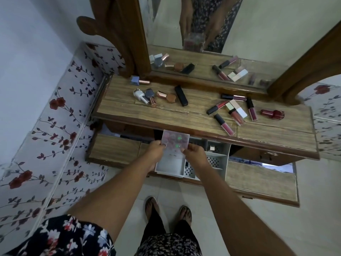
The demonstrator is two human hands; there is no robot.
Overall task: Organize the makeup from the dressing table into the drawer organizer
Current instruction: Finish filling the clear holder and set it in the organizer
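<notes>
Both hands are pinching a shiny holographic palette (pixel 175 141), left hand (pixel 156 147) and right hand (pixel 196 153) on its near corners, right above the white drawer organizer (pixel 215 160). Further back, lip glosses (pixel 224 124) and nail polish bottles (pixel 141 95) lie scattered on the dressing table (pixel 129 111).

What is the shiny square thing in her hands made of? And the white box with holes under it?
The square palette looks like hard plastic or card with a holographic finish: pink and green patches glint on it. Both hands, left and right, pinch it. The white organizer looks like matte moulded plastic, judging by its thin perforated walls.
</notes>
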